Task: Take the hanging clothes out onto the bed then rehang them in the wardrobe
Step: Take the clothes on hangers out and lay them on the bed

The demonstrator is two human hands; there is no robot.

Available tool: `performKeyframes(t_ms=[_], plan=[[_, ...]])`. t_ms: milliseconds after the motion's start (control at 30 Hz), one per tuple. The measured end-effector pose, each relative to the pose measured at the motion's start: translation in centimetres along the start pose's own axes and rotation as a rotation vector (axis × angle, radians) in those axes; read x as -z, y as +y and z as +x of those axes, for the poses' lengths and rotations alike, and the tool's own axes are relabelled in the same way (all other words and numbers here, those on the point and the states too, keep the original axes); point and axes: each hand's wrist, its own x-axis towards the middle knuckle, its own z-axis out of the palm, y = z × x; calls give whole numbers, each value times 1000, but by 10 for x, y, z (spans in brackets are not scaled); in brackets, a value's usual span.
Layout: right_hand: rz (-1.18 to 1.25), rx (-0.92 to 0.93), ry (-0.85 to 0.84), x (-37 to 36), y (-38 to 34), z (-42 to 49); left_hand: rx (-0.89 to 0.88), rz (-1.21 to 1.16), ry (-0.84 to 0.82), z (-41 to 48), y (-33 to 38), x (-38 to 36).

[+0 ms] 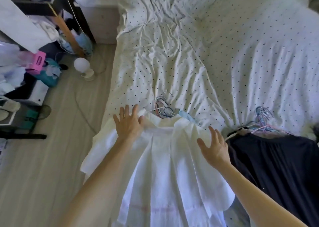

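The white dress [165, 157] lies on the bed [189, 54], its hangers [162, 105] pointing away from me (black clothes [276, 166] lie beside it). My left grip [128, 124] rests flat on it; my right grip [214, 147] is spread wide, holding nothing.

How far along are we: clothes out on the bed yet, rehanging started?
Done: a white garment and a dark garment lie on the bed, both on hangers. In hand: the left hand rests flat on the white garment, the right hand is open over it; neither grips. Left: rehanging these. The wardrobe is out of view, so whether more hangs inside is unknown.
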Motion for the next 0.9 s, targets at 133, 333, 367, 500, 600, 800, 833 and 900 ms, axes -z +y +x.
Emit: performKeyframes(t_ms=[133, 333, 367, 500, 600, 800, 833, 900], plan=[[-327, 140, -206, -51, 35, -27, 17, -22, -374, -53, 10, -64], [-451, 148, -489, -97, 73, -90, 181, 9, -628, -185, -12, -111], [-473, 156, -498, -96, 75, -97, 188, 14, -642, -194, -14, -109], [-535, 210, -535, -73, 83, -117, 180, 144, -728, -215, -23, -88], [-458, 178, -553, -30, 85, -138, 190, 171, -777, -238, -21, -60], [-256, 198, -373, 76, 141, -215, 83, 225, -785, -307, 31, -19], [-252, 223, -319, 96, 156, -230, 35, 216, -780, -318, 50, -11], [-192, 240, -205, 137, 192, -266, -84, 242, -755, -344, 100, 5]])
